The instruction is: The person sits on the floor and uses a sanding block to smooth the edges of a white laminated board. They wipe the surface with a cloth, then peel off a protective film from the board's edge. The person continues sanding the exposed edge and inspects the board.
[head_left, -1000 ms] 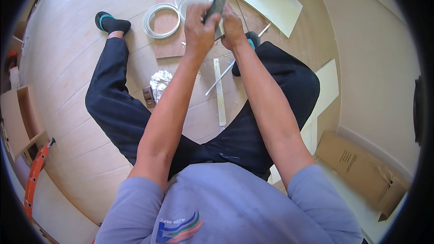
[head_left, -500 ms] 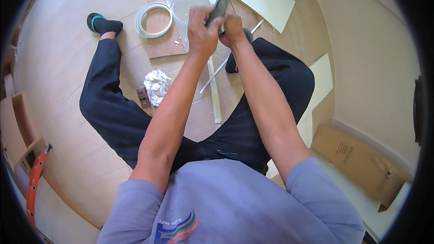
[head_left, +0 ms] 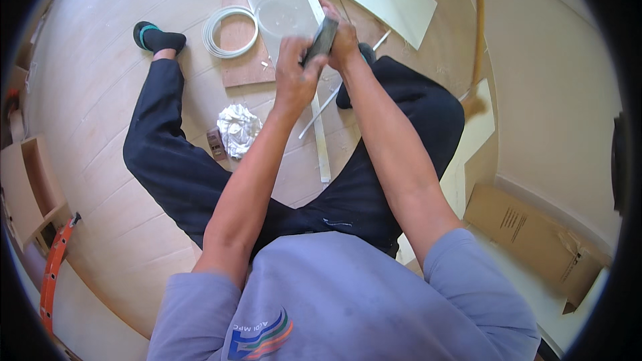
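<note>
My left hand (head_left: 294, 73) is closed round a dark grey, flat rectangular block (head_left: 322, 41), held at a slant above the floor between my spread legs. My right hand (head_left: 344, 43) is closed right beside the block's upper end; pinkish fingertips show just beyond it. What this hand grips is hidden behind the block and the fingers. Underneath runs a long, narrow white strip (head_left: 319, 140), pointing toward me. A thinner white strip (head_left: 321, 113) crosses next to it.
A coil of white banding (head_left: 207, 33) lies on a brown board (head_left: 247, 77). Nearer are crumpled white cloth or plastic (head_left: 239, 130) and a small brown box-like object (head_left: 216, 144). White panels (head_left: 394, 0), a carton (head_left: 515, 227) and a broom-like stick (head_left: 479, 27) are at right.
The block and my left hand have shifted toward me, while my right hand has hardly moved. A broom-like stick has appeared at the upper right, with part of a hand at its top.
</note>
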The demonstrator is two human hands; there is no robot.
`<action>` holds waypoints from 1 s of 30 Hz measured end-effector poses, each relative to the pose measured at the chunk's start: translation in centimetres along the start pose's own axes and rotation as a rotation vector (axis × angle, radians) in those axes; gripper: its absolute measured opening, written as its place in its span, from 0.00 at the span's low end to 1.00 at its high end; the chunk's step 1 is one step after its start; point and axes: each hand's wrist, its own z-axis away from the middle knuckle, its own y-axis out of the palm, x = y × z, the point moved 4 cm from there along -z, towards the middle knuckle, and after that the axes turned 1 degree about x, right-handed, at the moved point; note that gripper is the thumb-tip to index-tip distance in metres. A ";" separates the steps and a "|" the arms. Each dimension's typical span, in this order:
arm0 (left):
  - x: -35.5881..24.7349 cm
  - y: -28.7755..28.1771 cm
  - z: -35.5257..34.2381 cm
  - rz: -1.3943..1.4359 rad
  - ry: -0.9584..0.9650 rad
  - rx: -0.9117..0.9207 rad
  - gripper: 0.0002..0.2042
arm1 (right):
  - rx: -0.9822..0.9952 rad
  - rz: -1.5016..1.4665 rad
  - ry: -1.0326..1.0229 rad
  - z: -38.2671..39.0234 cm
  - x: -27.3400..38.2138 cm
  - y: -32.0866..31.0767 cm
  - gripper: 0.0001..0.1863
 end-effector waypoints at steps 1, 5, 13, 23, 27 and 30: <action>0.0 -0.4 -0.3 0.049 -0.052 0.009 0.19 | 0.002 -0.021 0.024 0.2 0.2 0.1 0.24; -1.7 -1.3 -4.4 0.163 -0.075 -0.036 0.19 | 0.046 0.088 0.030 0.7 -0.4 1.3 0.23; -0.5 -1.2 -1.2 0.012 0.025 -0.056 0.17 | 0.001 0.107 0.041 0.2 -0.7 0.7 0.24; 7.4 -6.5 0.7 0.621 -0.467 -0.230 0.14 | 0.129 1.107 -0.085 2.5 3.8 3.3 0.31; 7.7 -6.6 1.0 0.597 -0.468 -0.247 0.15 | 0.139 1.468 -0.167 5.1 4.3 4.8 0.38; 7.8 -6.9 0.9 0.573 -0.460 -0.258 0.15 | 0.063 1.610 -0.221 5.6 4.3 5.6 0.36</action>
